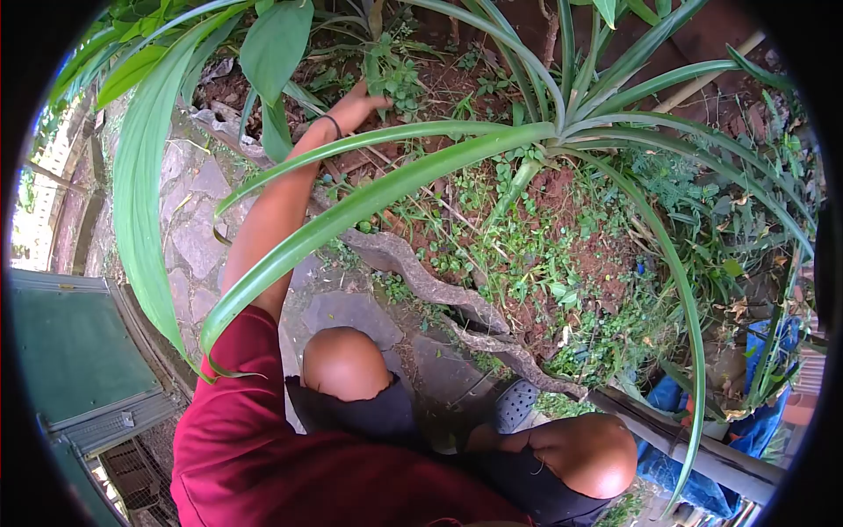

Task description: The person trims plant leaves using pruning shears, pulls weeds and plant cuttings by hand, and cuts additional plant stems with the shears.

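Note:
My left hand [353,107], with a dark band at the wrist, reaches far forward into the planting bed. Its fingers are closed at the edge of a small leafy weed [395,77]; the leaves partly hide the fingertips. Under it lies reddish-brown soil [562,198] with low green weeds. Long strap-like leaves of a large rosette plant [562,123] arch over the bed, and one crosses in front of my left forearm. My right hand is out of view.
A wavy stone edging [413,263] separates the bed from flagstone paving [198,241]. Broad-leaved plants [277,48] hang at the upper left. A green panel [79,342] stands at left. Blue tarp [685,483] and a pole [694,448] lie at lower right.

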Demonstrator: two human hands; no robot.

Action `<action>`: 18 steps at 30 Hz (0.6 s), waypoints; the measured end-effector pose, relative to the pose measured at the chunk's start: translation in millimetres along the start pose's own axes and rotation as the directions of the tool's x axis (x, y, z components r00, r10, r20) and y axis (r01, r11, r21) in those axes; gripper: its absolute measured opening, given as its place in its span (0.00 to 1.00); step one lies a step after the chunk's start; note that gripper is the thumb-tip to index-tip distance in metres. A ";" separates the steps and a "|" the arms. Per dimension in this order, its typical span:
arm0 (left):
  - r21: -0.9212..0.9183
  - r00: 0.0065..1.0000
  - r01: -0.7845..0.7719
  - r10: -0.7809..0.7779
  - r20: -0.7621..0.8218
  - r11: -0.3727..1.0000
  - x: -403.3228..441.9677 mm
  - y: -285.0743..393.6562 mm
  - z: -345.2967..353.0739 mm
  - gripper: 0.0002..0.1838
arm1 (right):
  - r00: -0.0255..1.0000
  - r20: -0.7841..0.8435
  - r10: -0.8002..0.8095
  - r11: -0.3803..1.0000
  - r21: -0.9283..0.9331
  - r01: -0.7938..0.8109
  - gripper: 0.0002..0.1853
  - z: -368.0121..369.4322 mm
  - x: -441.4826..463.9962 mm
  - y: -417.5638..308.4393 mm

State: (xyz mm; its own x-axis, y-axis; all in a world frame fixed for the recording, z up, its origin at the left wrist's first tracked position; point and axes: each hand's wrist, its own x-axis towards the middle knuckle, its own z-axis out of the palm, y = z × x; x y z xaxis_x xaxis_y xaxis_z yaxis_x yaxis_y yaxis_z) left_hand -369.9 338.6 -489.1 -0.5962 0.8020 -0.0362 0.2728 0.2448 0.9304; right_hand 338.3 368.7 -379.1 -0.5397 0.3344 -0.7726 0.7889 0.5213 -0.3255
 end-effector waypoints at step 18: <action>-0.985 0.983 -0.171 0.066 -0.173 -0.038 0.3 -21.4 1.7 0.37 | 0.997 0.057 -0.051 0.990 -0.129 0.058 0.15 -59.1 15.6 -164.7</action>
State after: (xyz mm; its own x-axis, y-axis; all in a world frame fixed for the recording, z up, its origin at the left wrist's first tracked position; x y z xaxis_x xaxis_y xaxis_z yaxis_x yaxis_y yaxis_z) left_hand -374.7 334.5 -509.7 -0.6988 0.7099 0.0886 -0.6518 -0.6828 0.3299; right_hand 182.6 334.5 -305.3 -0.5612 0.2620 -0.7851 0.7120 0.6366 -0.2965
